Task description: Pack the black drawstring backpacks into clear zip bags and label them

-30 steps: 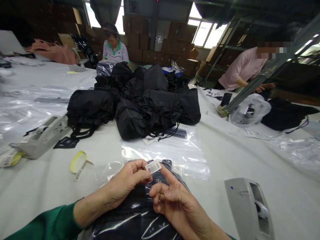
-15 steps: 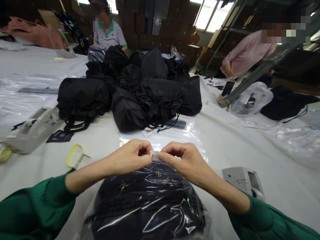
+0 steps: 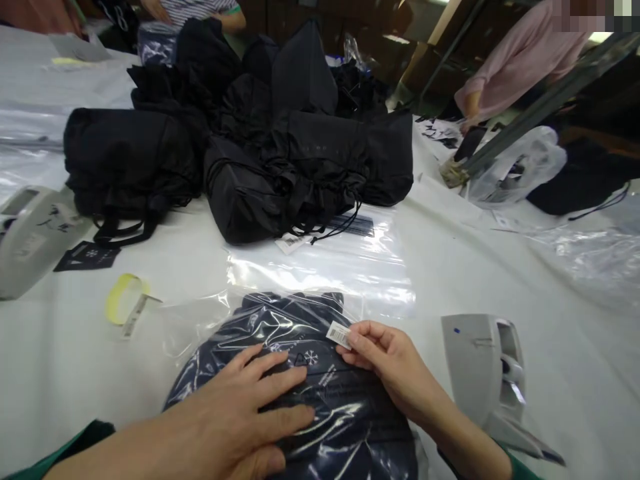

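Note:
A dark garment sealed in a clear plastic bag (image 3: 295,320) lies on the white table right in front of me. My left hand (image 3: 240,413) rests flat on the bag, fingers spread. My right hand (image 3: 385,363) pinches a small white barcode sticker (image 3: 339,335) at the bag's upper right part, just above the plastic. A grey tape dispenser (image 3: 487,373) stands just right of my right hand.
A heap of black drawstring bags (image 3: 280,153) fills the table's middle. Flat clear bags (image 3: 325,267) lie before it. Another grey dispenser (image 3: 30,237), a yellow tape roll (image 3: 120,307) and a black tag (image 3: 87,255) sit at left. Two other people work at the far side.
Both hands held the sticker between them before. Now my left hand has let go and lies flat on the bag, while my right hand keeps the sticker. The view has tilted down.

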`<action>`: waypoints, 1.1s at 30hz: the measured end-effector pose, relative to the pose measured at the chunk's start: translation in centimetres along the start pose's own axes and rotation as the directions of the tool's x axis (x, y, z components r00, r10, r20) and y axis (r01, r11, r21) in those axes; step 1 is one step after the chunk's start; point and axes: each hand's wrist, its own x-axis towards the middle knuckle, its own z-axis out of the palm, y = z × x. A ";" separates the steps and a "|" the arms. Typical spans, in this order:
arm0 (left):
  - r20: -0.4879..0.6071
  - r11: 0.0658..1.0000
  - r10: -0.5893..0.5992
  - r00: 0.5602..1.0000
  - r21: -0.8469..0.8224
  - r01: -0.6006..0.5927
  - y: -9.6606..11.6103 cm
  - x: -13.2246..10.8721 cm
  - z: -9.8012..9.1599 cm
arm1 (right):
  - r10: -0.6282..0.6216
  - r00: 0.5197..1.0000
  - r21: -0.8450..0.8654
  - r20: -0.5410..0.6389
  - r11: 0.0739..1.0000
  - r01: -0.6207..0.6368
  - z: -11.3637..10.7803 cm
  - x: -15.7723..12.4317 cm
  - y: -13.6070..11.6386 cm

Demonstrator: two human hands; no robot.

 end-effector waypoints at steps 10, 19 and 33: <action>-0.199 0.995 0.080 0.977 0.073 -0.066 -0.5 -1.3 1.5 | -0.044 0.999 -0.080 -0.023 0.996 0.042 -0.3 0.3 -1.3; -0.055 0.989 -0.109 0.993 -0.110 0.102 -2.6 0.0 0.0 | -0.029 0.983 -0.207 0.180 0.976 0.067 2.9 2.3 -4.1; -0.062 0.991 -0.077 0.995 -0.118 0.069 -3.0 -0.6 0.2 | 0.284 0.925 -0.303 0.253 0.931 -0.203 5.1 4.5 -3.0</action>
